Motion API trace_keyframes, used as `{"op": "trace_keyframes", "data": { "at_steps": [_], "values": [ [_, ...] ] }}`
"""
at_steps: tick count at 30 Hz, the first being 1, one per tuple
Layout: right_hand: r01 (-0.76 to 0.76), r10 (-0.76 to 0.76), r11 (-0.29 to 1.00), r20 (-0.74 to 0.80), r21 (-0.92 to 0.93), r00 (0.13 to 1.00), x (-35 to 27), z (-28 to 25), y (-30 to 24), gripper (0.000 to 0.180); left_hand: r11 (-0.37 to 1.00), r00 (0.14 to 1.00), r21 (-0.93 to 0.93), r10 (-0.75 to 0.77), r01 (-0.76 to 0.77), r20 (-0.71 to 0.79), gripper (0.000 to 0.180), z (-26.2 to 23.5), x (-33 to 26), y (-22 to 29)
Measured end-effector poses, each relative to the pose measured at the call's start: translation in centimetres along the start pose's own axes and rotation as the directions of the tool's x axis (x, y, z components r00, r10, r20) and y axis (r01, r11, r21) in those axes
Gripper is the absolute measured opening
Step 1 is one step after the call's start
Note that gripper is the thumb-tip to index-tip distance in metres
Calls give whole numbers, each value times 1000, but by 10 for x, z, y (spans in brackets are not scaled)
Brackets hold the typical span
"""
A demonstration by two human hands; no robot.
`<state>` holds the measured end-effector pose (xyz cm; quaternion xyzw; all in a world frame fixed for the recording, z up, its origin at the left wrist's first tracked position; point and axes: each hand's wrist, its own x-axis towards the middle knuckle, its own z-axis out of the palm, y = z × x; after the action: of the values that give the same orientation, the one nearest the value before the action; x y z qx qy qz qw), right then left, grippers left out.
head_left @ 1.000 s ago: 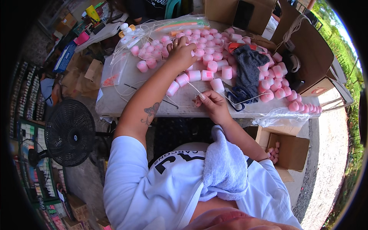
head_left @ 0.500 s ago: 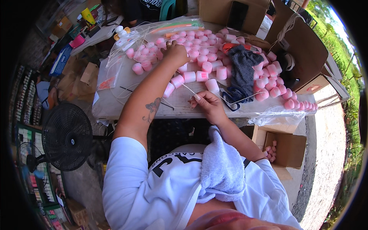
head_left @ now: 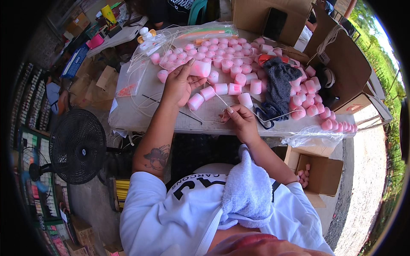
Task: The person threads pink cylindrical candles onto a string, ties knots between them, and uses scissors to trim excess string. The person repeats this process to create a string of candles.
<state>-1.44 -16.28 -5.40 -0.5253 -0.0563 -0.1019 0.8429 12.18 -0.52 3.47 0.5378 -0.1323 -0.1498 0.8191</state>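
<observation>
Between the thumb and fingers of my left hand (head_left: 177, 87) is a pink-and-white cylinder (head_left: 200, 68) with rounded edges, raised above the table. My right hand (head_left: 243, 121) pinches a thin white cord (head_left: 221, 99) near the table's front edge. One stretch of the cord rises toward a short row of similar cylinders (head_left: 221, 88); others trail to both sides. A large pile of these cylinders (head_left: 226, 54) covers the table behind my hands. Right of my right hand lie a dark grey cloth (head_left: 279, 81) and dark blue scissor-like handles (head_left: 266, 118), partly covered by it.
A thin dark rod (head_left: 188, 115) lies on the table (head_left: 145, 117) left of my hands. Cardboard (head_left: 341, 64) with a dark phone (head_left: 275, 23) stands behind. Below right, an open box (head_left: 325, 176) holds pink pieces. A black fan (head_left: 77, 146) stands at the left.
My left hand has drawn back from the pile toward me and now holds a cylinder up. My right hand still pinches the cord. The view has shifted slightly.
</observation>
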Motion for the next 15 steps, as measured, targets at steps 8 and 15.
{"op": "trace_keyframes", "data": {
  "at_steps": [8, 15],
  "values": [
    [416, -389, 716, 174, -560, 905, 1, 43, -38, 5, 944, 992, -306, -129, 121, -4, 42, -25, -52, -11],
    [396, -373, 676, 175, -622, 911, 1, 49, -44, 5, 949, 994, -297, -104, 104, 17, 41, -33, -59, -10]
  ]
}}
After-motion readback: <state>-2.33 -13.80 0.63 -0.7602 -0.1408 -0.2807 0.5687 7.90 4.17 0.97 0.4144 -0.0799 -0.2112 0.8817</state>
